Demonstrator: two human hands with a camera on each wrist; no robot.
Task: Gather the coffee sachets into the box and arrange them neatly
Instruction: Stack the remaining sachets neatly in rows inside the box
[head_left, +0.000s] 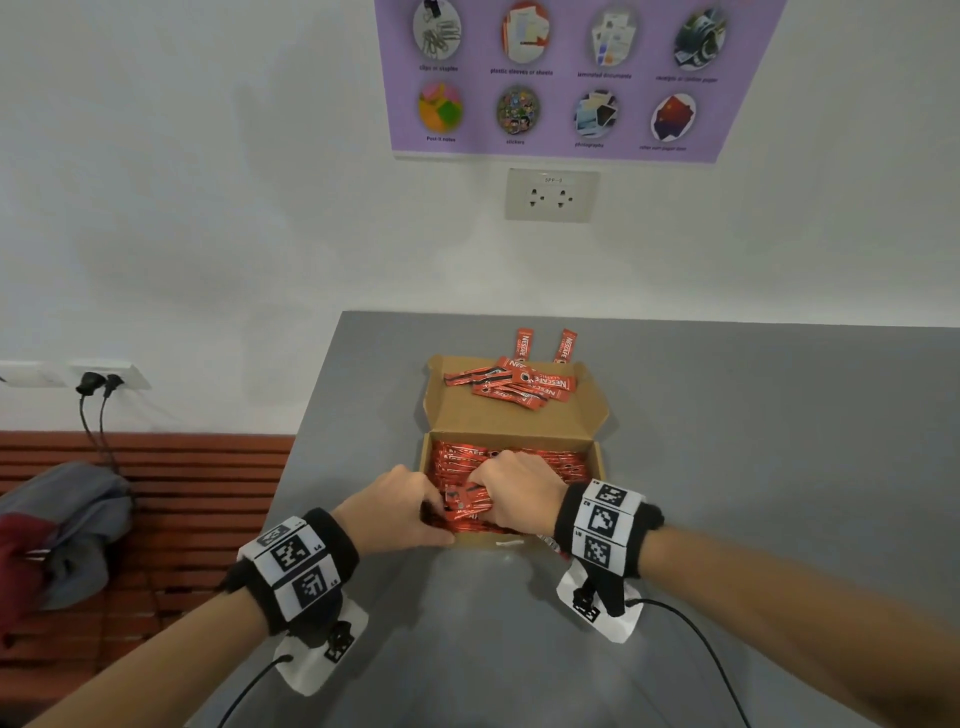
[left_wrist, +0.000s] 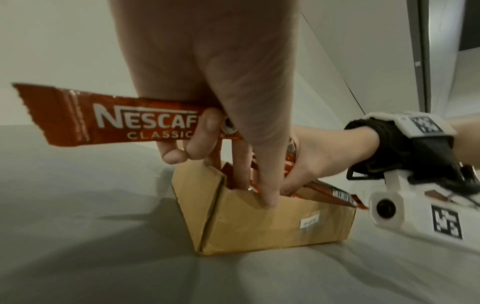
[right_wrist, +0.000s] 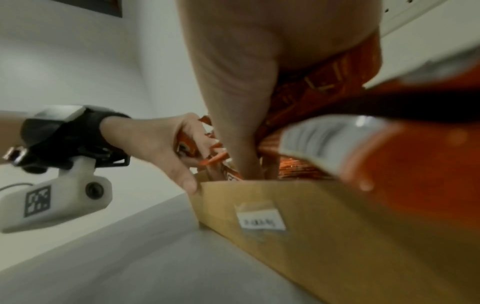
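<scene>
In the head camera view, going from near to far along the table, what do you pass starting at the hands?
Both hands, left hand and right hand, in the box of sachets → open lid → loose sachet pile on it → two sachets beyond the lid → wall socket.

Purple poster (head_left: 566, 78), wall socket (head_left: 552, 195), bench (head_left: 171, 478).

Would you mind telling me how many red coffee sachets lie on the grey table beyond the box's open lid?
2: one red coffee sachet beyond the brown cardboard lid on the left, a second sachet to its right, both on the grey table. The lid's edge may hide others.
</scene>
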